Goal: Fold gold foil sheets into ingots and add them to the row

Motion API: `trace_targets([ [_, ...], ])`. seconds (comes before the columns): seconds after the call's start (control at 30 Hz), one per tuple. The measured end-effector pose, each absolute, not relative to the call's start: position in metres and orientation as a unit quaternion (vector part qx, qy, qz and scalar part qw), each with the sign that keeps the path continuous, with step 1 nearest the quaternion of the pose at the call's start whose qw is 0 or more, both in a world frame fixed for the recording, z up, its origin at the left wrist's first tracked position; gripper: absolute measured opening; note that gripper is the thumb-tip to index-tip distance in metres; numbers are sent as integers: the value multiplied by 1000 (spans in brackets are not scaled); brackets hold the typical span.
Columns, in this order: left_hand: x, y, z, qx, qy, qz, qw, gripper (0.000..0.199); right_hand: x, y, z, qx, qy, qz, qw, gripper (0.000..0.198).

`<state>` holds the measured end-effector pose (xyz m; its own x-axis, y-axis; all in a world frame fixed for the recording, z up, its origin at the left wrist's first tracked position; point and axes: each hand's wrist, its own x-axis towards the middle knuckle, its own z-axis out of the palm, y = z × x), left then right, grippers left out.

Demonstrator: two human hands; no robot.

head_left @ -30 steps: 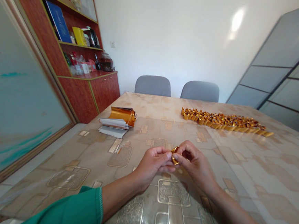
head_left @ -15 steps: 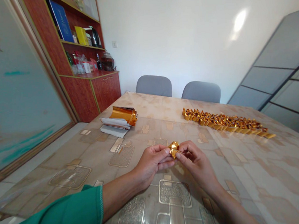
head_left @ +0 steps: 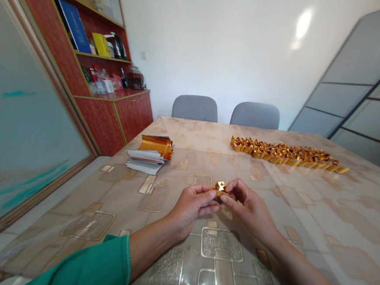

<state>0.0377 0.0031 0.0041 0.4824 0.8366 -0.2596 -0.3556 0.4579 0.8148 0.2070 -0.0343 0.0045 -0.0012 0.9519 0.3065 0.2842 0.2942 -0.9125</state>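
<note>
Between my two hands is a small folded piece of shiny gold foil paper (head_left: 220,186), held just above the table. My left hand (head_left: 195,203) pinches its left side between thumb and fingers. On the other side, the thumb and forefinger of my right hand (head_left: 245,199) grip its right and lower edge. Fingers cover part of the piece. Farther off to the right lie rows of folded gold foil pieces (head_left: 286,152), set close together. A stack of gold foil sheets (head_left: 157,146) with white backs, some curled, rests at the left.
A patterned plastic cover lies over the table (head_left: 103,254). Two grey chairs (head_left: 194,108) (head_left: 255,115) stand at its far edge. A red-brown cabinet (head_left: 109,118) with bottles and a kettle stands back left, beside a frosted glass door (head_left: 27,129).
My fingers have shifted slightly on the foil piece, and it has turned so that a different, faceted face shows. The rows and the sheet stack have not moved on the table.
</note>
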Motion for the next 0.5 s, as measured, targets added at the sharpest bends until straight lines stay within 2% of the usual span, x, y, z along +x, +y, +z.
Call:
trace_targets([
  [0.1,37,3,3,332,330,380,798,35,204,-33,3,-479,-593,360,538,22],
  [0.3,37,4,3,359,322,361,798,32,200,-34,11,-442,-550,446,551,33],
  [0.5,38,6,2,353,333,392,782,31,204,-34,10,-500,-552,442,500,37],
])
